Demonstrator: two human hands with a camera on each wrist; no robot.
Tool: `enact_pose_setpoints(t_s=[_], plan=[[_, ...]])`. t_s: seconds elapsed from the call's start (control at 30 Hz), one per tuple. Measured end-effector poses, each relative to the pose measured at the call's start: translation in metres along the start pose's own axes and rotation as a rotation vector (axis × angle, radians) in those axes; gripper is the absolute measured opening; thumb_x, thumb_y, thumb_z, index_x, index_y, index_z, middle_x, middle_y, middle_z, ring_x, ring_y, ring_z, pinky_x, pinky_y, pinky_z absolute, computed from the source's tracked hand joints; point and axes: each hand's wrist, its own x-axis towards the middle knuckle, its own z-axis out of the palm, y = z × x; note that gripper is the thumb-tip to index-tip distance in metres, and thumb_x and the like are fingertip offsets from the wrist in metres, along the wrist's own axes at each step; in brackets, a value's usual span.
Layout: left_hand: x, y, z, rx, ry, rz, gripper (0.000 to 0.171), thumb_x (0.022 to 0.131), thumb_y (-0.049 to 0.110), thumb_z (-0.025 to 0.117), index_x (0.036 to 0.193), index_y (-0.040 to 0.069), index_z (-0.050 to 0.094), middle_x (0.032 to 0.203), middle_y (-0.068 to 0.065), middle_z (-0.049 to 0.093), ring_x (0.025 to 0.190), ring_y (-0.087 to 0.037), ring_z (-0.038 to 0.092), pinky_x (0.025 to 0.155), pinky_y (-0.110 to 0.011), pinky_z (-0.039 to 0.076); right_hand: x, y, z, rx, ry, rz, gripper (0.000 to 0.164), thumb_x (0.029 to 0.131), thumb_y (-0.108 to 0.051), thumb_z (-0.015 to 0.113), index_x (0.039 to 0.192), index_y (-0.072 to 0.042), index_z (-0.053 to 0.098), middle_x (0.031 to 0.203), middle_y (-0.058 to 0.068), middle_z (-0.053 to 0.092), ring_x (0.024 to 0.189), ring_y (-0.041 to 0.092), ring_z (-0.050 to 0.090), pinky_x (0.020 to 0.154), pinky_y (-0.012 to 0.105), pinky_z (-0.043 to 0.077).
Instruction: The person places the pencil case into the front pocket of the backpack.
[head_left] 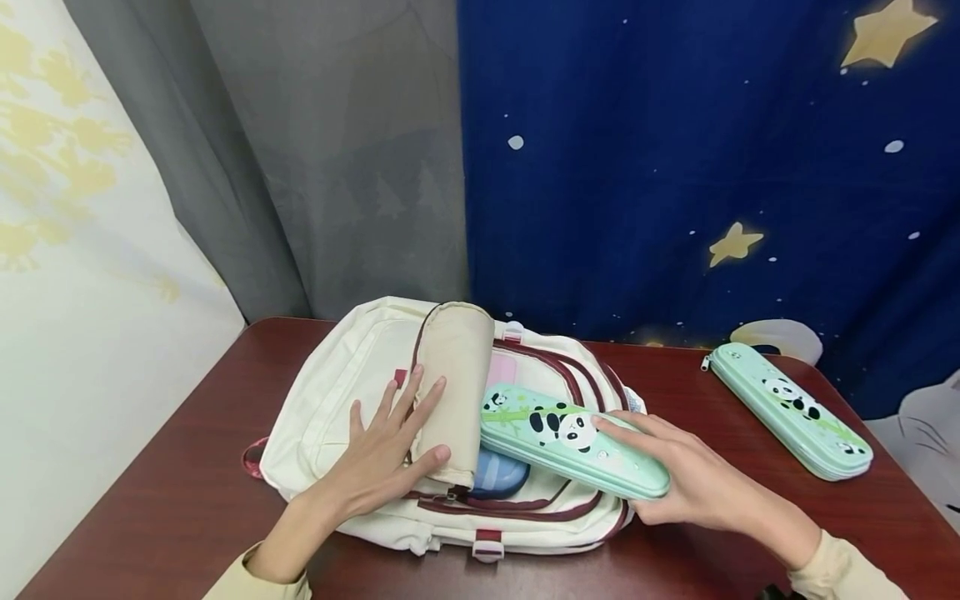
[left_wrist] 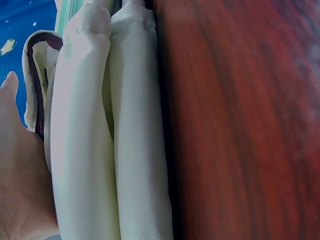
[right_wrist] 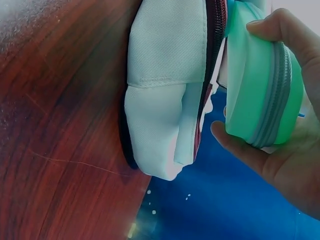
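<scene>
A cream backpack [head_left: 330,400] with dark red zips lies on the table, its front flap [head_left: 453,383] folded back to the left. My left hand [head_left: 375,458] rests on that flap with fingers spread. With my right hand [head_left: 697,479] I grip the right end of a mint-green panda pencil case [head_left: 570,437], thumb and fingers on its two sides. The case's left end is at the open pocket, beside the folded flap. Inside the pocket show a blue striped item [head_left: 501,473] and a pink one [head_left: 502,367], both partly hidden.
A second mint-green panda pencil case [head_left: 791,410] lies at the right of the dark red wooden table [head_left: 172,467]. Grey and starry blue curtains [head_left: 600,167] hang behind the table. A white buckle [head_left: 488,548] sits at the backpack's near side.
</scene>
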Motion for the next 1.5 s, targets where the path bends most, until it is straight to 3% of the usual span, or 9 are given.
enact_pose_setpoints(t_s=[0.23,0.63,0.87,1.13,1.5], plan=[[0.001,0.0,0.002,-0.009,0.012,-0.009,0.079,0.089,0.057,0.048,0.15,0.033,0.005,0.156,0.001,-0.002,0.138,-0.04,0.008,0.093,-0.073,0.002,0.002,0.005,0.004,0.087,-0.022,-0.01,0.093,0.055,-0.018,0.081,0.14,-0.023,0.045,0.135,-0.003,0.044,0.112,0.015,0.049,0.086,0.02,0.037],[0.004,-0.003,0.002,-0.086,0.067,-0.004,0.075,0.092,0.052,0.044,0.151,0.029,0.003,0.156,0.0,-0.002,0.138,-0.037,0.009,0.092,-0.073,0.0,0.015,0.003,0.001,0.1,-0.048,-0.021,0.09,0.056,-0.02,0.082,0.138,-0.024,0.046,0.135,-0.002,0.044,0.114,0.015,0.048,0.083,0.029,0.042],[0.003,-0.004,0.002,-0.112,0.061,0.0,0.075,0.092,0.052,0.045,0.151,0.029,0.003,0.156,-0.001,-0.002,0.138,-0.039,0.011,0.092,-0.074,0.001,0.019,0.003,0.0,0.165,-0.068,-0.041,0.09,0.055,-0.015,0.081,0.138,-0.022,0.047,0.134,-0.003,0.045,0.112,0.013,0.048,0.08,0.028,0.043],[0.004,-0.007,-0.001,-0.216,0.043,0.004,0.073,0.094,0.046,0.047,0.15,0.031,0.003,0.156,0.0,-0.005,0.137,-0.041,0.012,0.089,-0.075,-0.001,0.02,0.009,0.012,0.329,-0.104,0.019,0.091,0.056,-0.009,0.078,0.139,-0.022,0.045,0.137,-0.004,0.044,0.121,0.014,0.043,0.087,0.026,0.039],[0.003,-0.008,0.0,-0.206,0.067,0.021,0.071,0.093,0.044,0.048,0.15,0.032,0.008,0.156,-0.003,-0.003,0.135,-0.045,0.012,0.087,-0.076,0.001,0.02,0.018,0.023,0.477,-0.147,0.118,0.089,0.058,-0.009,0.075,0.139,-0.029,0.044,0.137,-0.008,0.042,0.118,0.015,0.042,0.086,0.027,0.039]])
